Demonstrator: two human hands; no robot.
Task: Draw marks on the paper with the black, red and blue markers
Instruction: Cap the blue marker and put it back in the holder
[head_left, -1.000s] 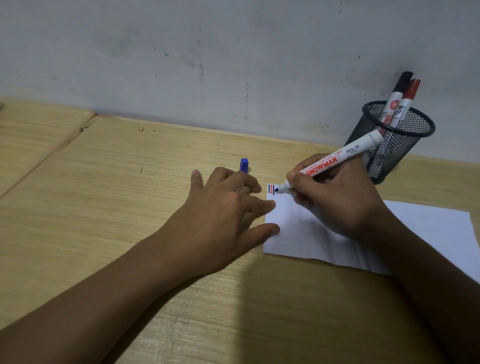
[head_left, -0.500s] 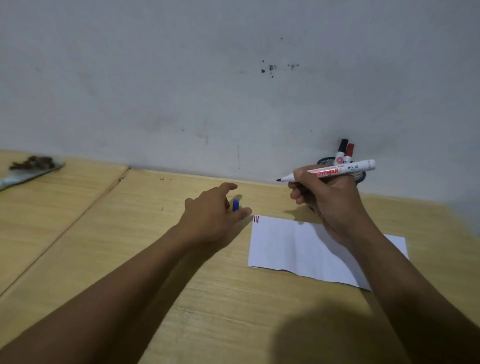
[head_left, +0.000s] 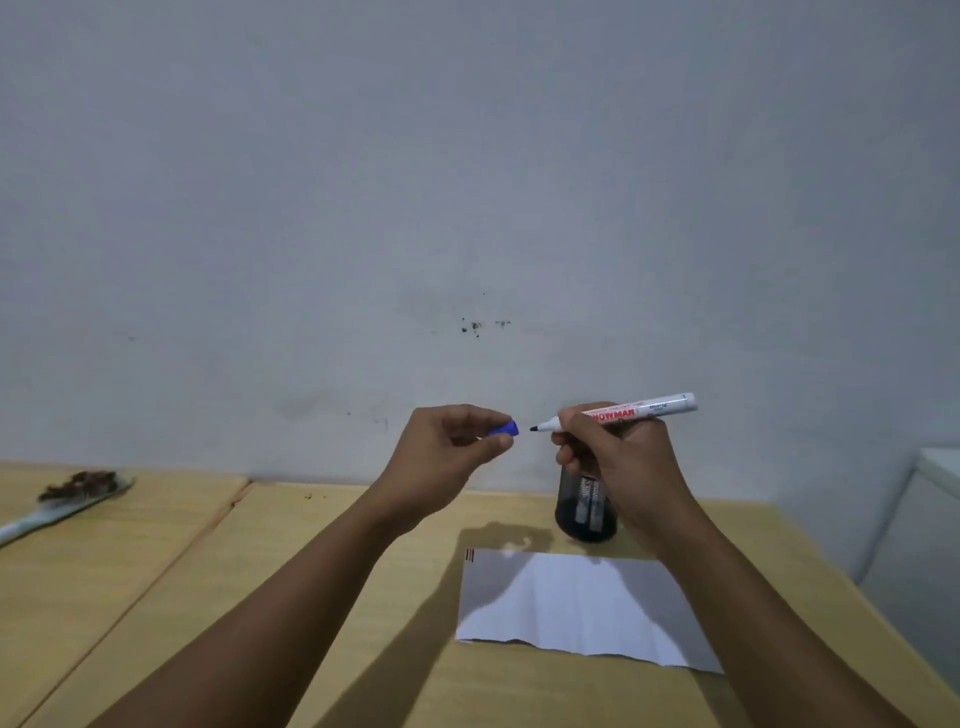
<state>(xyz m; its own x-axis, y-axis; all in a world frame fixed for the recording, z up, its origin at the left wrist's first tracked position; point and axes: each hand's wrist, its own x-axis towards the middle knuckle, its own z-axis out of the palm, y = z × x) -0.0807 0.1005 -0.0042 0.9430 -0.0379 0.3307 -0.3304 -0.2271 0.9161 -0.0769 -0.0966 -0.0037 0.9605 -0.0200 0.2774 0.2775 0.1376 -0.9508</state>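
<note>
My right hand (head_left: 613, 457) holds a white marker (head_left: 639, 408) level in the air, its bare dark tip pointing left. My left hand (head_left: 447, 457) pinches the blue cap (head_left: 505, 429) just left of that tip, a small gap between them. Both hands are raised above the wooden table (head_left: 311, 597). The white paper (head_left: 571, 608) lies flat below, with small red, black and blue marks (head_left: 470, 555) at its top left corner. Behind my right hand stands a black mesh pen holder (head_left: 584, 512) with two markers inside, their tops hidden.
A pale wall rises right behind the table. At the far left lies a light tool (head_left: 62, 501) with dark bits on it. A white box-like object (head_left: 924, 545) stands at the right edge of the table.
Both hands rose off the table. My left hand picked up the blue cap and brought it near the marker tip. The view tilted up toward the wall.
</note>
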